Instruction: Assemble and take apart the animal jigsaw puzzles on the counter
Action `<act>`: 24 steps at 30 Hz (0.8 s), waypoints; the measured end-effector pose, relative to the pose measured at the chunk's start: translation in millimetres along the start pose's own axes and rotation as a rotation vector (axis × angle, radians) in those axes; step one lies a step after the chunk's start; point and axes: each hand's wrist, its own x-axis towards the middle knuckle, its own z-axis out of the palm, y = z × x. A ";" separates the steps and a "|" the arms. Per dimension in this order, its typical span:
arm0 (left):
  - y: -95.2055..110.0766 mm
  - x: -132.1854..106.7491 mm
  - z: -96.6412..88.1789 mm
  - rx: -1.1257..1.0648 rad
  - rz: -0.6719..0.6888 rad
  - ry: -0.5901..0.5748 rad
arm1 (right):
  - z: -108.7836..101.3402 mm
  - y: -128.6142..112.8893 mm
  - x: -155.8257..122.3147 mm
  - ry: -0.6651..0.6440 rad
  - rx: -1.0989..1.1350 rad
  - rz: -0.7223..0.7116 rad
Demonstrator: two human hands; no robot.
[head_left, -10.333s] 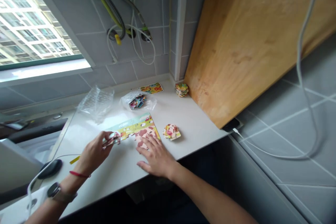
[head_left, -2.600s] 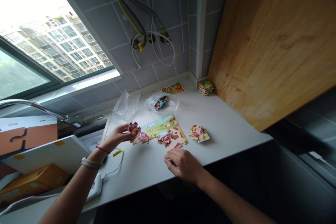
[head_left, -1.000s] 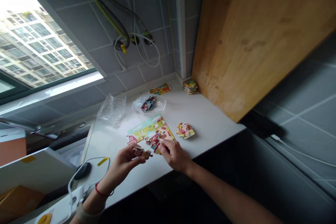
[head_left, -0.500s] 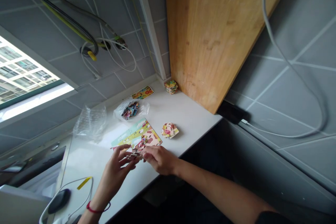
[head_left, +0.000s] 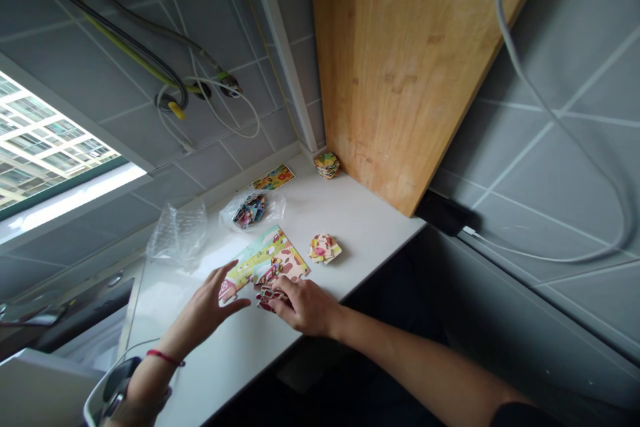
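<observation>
Jigsaw pieces (head_left: pixel 265 298) sit in a small bunch at the fingertips of my right hand (head_left: pixel 310 307), thumb and fingers closed on them, low over the near part of the white table. My left hand (head_left: pixel 207 300) is empty, thumb and fingers spread apart, at the left edge of a partly assembled puzzle (head_left: pixel 260 255). This puzzle shows green, yellow and pink patches, and some loose pieces lie on its near side. To its right rests a small pile of pieces (head_left: pixel 324 249) with a pink animal face on top.
Behind the puzzle lies a clear bag of pieces (head_left: pixel 250 208), with a crumpled plastic bag (head_left: pixel 177 237) to its left. A picture card (head_left: pixel 274 177) and a stack of pieces (head_left: pixel 327 165) are farther back. A wooden board (head_left: pixel 390 80) leans at the right.
My left hand has let go of the bunch of pieces, moved left and opened. The pieces are now at my right hand alone, which has barely moved.
</observation>
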 end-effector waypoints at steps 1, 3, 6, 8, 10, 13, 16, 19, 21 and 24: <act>-14.7 7.5 -3.6 0.038 -0.009 0.001 | -0.2 -0.1 -0.1 -0.001 -0.005 0.014; -39.5 22.4 -8.5 0.089 -0.058 -0.034 | 0.0 0.2 0.2 -0.017 -0.028 0.023; -59.0 40.9 -11.4 0.102 -0.106 -0.110 | 1.3 0.6 0.8 -0.049 -0.097 -0.006; -61.1 49.6 -12.2 0.101 -0.120 -0.160 | 1.7 0.2 0.7 -0.067 -0.147 -0.033; -58.3 56.0 -13.2 0.111 -0.130 -0.211 | 1.5 -0.4 0.5 -0.084 -0.182 -0.044; -51.5 62.0 -15.3 0.153 -0.144 -0.263 | 1.1 -0.4 0.3 -0.100 -0.197 -0.039; -46.2 63.0 -16.4 0.220 -0.169 -0.251 | 1.9 1.3 0.2 -0.117 -0.196 -0.048; -44.5 58.3 -15.2 0.275 -0.175 -0.189 | 3.2 3.3 0.1 -0.132 -0.191 -0.066; -45.5 53.8 -14.1 0.286 -0.159 -0.144 | 4.2 4.5 0.1 -0.134 -0.190 -0.077; -47.2 49.2 -14.0 0.208 -0.141 -0.103 | 5.5 6.3 0.3 -0.129 -0.182 -0.103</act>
